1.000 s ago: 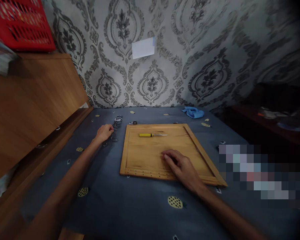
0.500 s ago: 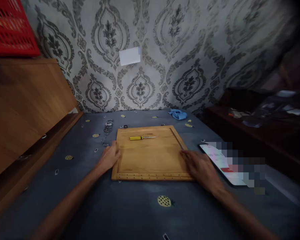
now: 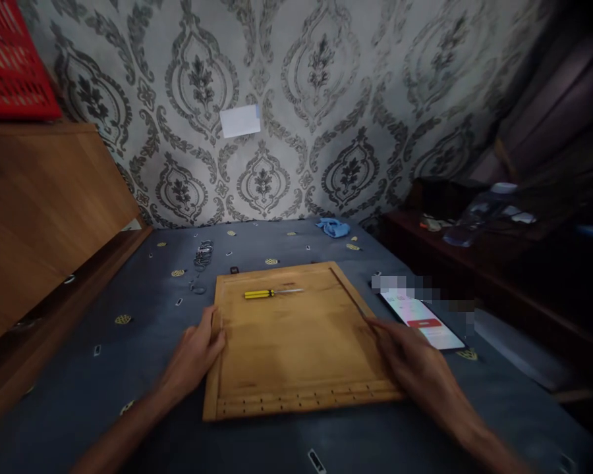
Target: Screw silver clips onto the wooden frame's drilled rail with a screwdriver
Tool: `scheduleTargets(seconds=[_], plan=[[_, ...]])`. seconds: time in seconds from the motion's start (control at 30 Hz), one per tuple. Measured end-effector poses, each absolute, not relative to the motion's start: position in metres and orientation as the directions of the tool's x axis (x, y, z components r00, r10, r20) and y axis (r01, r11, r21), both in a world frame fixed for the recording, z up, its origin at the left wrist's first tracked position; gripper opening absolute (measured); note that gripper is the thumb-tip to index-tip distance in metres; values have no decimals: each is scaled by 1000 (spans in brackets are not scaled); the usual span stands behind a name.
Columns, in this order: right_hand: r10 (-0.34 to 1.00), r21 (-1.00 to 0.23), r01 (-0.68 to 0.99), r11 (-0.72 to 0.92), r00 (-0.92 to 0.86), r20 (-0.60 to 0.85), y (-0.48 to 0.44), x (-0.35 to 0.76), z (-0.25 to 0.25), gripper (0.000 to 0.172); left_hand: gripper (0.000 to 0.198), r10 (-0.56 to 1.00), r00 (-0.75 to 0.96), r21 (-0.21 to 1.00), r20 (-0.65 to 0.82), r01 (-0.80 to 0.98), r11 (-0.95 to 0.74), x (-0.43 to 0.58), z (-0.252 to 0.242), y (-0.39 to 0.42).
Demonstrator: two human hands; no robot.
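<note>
Blue cloth (image 3: 257,451) lies under a panel (image 3: 289,342), centre frame.
Left hand (image 3: 194,350) and right hand (image 3: 420,365) clamp fingers on its sides; keeping it level should stop the screwdriver (image 3: 271,293) rolling.

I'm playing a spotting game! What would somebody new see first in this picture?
Probably the big wooden board in the middle, with the left hand at its left edge and the right hand at its right. The yellow-handled screwdriver lying on its far half stands out too. Next might be the bright red basket at the top left, above the cabinet.
</note>
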State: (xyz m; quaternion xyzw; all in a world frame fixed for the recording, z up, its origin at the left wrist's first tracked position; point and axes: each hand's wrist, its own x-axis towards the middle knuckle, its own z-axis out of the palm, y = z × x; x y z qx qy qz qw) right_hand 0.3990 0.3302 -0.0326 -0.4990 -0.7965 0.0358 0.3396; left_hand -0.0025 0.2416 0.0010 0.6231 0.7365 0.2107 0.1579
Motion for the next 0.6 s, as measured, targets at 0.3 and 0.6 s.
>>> scheduleTargets(seconds=[0.3, 0.6], plan=[[836, -416, 768, 487, -271, 477, 405, 379, -35, 26, 40, 977, -177, 431, 116, 895, 111, -21, 7, 316], [877, -445, 770, 457, -308, 368, 398, 377, -61, 32, 41, 983, -146, 402, 113, 911, 90, -24, -8, 316]])
